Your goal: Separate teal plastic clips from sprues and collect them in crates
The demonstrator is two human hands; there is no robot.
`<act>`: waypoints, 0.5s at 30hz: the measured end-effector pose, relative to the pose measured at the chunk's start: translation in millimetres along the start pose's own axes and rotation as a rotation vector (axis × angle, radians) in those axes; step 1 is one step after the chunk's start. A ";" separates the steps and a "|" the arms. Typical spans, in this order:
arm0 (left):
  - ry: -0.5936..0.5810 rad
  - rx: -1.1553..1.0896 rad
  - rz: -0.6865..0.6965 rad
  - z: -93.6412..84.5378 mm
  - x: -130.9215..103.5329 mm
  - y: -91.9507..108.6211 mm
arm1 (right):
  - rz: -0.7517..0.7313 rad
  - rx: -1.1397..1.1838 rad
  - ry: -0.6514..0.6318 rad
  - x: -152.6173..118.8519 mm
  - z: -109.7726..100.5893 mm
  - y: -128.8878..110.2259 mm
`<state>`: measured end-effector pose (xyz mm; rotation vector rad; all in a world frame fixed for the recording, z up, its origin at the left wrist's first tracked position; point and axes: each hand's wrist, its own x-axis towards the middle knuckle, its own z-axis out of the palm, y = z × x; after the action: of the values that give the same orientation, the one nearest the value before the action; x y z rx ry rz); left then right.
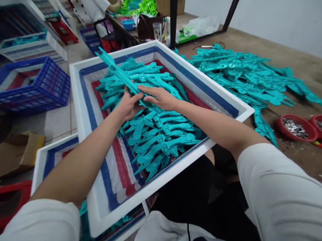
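A white tray [83, 138] lined with striped cloth holds a heap of teal plastic parts [161, 131]. Over the heap, a long teal part [121, 75] slants up toward the tray's far left rim. My left hand [130, 103] is wrapped round the lower end of this part, thumb on top. My right hand [158, 96] lies against the same end from the right, its fingers stretched out and close together, touching the part. The two hands nearly meet at the fingertips.
More teal parts [244, 74] are piled on the brown table at the right, near red bowls [296, 128] of small metal pieces. A blue crate [50, 84] and a cardboard box [18, 151] stand at the left. Another white tray sits beneath. A person [96, 8] is at the back.
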<state>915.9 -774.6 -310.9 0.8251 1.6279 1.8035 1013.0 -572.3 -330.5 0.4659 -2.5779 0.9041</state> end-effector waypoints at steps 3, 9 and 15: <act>-0.041 0.008 -0.013 -0.9 -5.0 8.0 | 0.019 0.012 0.017 -1.1 -20.3 3.5; -0.047 0.004 -0.002 3.0 -5.6 14.9 | -0.059 -0.027 -0.068 -8.1 -25.2 0.6; 0.040 0.100 -0.075 4.4 0.1 15.8 | 0.194 0.101 0.238 -2.2 -15.9 -7.8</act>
<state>919.1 -773.2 -294.9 0.7657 1.7630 1.7088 1021.9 -567.4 -315.8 0.1252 -2.3966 1.0876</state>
